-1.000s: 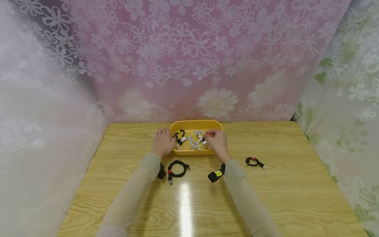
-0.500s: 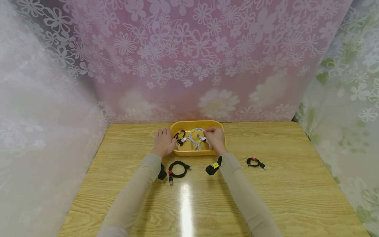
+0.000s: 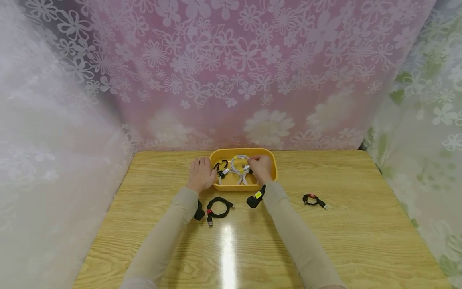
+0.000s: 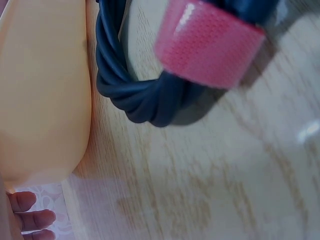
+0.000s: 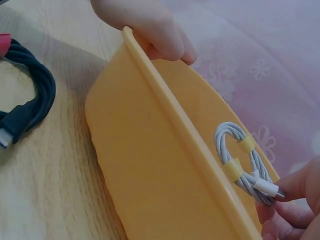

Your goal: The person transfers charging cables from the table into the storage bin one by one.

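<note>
My left hand [image 3: 202, 174] holds the left end of a yellow plastic bin [image 3: 245, 188], its thumb hooked over the rim. My right hand [image 3: 261, 166] pinches a coiled white charging cable [image 5: 235, 150] inside the bin's right part; yellow ties wrap the coil and a white plug shows near the fingertips. Below it in the bin lie more white cables [image 3: 235, 178], with a small black coiled cable [image 3: 221, 163] at the left. In the left wrist view, a black cable [image 4: 150, 97] with a red tie lies on the table close to the bin.
The same black coiled cable [image 3: 218, 208] lies in front of the bin. A smaller black cable [image 3: 314, 200] with a red tie rests farther right on the wooden table [image 3: 361, 241]. A pink floral curtain [image 3: 231, 80] hangs behind the table's back edge.
My right hand has shifted slightly, and the white coil it holds now shows as a rounder loop, separate from the cables beneath. The left hand stays at the bin's left end.
</note>
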A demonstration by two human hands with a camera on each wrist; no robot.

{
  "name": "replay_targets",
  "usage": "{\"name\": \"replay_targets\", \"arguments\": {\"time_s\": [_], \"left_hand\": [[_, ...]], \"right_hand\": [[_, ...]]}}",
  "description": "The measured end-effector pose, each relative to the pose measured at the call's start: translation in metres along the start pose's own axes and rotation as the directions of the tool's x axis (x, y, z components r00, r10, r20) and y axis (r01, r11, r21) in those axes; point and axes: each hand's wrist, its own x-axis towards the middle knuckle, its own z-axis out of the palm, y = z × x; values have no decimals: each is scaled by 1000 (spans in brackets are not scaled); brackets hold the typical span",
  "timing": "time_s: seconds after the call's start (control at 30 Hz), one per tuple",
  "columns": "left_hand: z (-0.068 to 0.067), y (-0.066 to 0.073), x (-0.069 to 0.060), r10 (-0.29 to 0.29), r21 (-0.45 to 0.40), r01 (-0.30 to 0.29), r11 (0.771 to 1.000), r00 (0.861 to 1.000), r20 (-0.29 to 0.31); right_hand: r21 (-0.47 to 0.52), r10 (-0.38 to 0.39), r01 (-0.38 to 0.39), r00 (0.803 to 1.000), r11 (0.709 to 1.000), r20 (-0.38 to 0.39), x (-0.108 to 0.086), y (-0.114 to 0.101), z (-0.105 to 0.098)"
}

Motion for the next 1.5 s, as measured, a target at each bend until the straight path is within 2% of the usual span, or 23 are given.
{"name": "replay_targets", "arguments": {"time_s": [0.17,0.5,0.77,1.17,1.5], "left_hand": [[1,0,0,4,-8,-4,1000,1000,-16],[2,-1,1,4,1,-4,1000,1000,-16],[3,-1,3,-6,-4,6,1000,1000,-6],[2,-1,2,-5,3,5,1000,1000,6],[2,-1,1,-3,5,3,1000,1000,7]], "right_hand": [[-45,36,-39,998,998,-49,6,1,5],[-91,113,-119,991,989,-74,14,9,15],[-160,108,-122,990,979,-95,17,11,16],[-98,122,-122,992,988,0,18,13,14],[-124,105,-98,993,987,56,17,12,11]]}}
